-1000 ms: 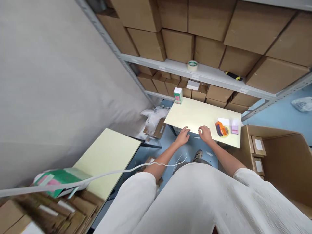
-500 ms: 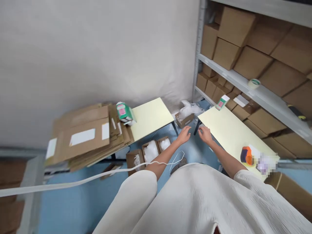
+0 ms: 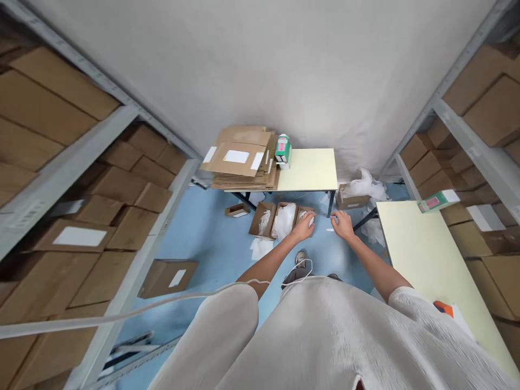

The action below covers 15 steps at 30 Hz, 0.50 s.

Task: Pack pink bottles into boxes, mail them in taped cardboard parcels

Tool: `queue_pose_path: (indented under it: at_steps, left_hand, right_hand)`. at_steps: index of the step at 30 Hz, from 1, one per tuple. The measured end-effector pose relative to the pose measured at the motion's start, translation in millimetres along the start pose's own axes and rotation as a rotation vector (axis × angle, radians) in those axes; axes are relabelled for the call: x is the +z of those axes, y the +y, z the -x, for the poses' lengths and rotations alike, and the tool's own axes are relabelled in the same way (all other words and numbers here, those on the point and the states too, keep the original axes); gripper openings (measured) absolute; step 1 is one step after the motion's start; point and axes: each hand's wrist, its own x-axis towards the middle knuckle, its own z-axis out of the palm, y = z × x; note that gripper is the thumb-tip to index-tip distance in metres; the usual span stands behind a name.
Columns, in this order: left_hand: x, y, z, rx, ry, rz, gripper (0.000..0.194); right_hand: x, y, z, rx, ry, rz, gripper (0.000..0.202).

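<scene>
My left hand (image 3: 304, 226) hangs in the air ahead of my body, its fingers loosely bent and apart, holding nothing. Beside it, a short gap to the right, my right hand (image 3: 343, 225) is likewise open with curved fingers. Behind and below the left hand stand small open cartons (image 3: 262, 219) on the floor, with white packing material (image 3: 285, 219) in them. Farther forward is a pale yellow table (image 3: 312, 167), bearing a stack of flattened cardboard boxes (image 3: 239, 162) and a green and white box (image 3: 283, 149). Neither hand touches any of these.
Shelves of brown cartons (image 3: 134, 179) rise on the left, and more cartons (image 3: 430, 157) on the right. A second yellow table (image 3: 426, 244) at right holds another green box (image 3: 437, 201) and an orange object (image 3: 442, 309). A white cable (image 3: 162, 300) crosses at lower left.
My view has swung left, so the far table sits more centrally and the left shelves have come in. Both hands stay raised and open in front of me.
</scene>
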Motion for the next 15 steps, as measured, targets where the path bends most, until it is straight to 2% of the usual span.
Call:
queue_pose_path:
  at_steps: [8, 12, 15]
  left_hand:
    - [-70.9, -62, 33, -0.072, 0.141, -0.007, 0.055]
    - [-112.3, -108, 38, -0.057, 0.193, 0.013, 0.054]
    - [-151.8, -150, 35, -0.052, 0.228, 0.023, 0.054]
  right_hand:
    - [34, -86, -61, -0.176, -0.044, -0.068, 0.026]
    - [56, -138, -100, -0.216, -0.065, -0.046, 0.025]
    - [75, -181, -135, -0.227, -0.077, -0.019, 0.023]
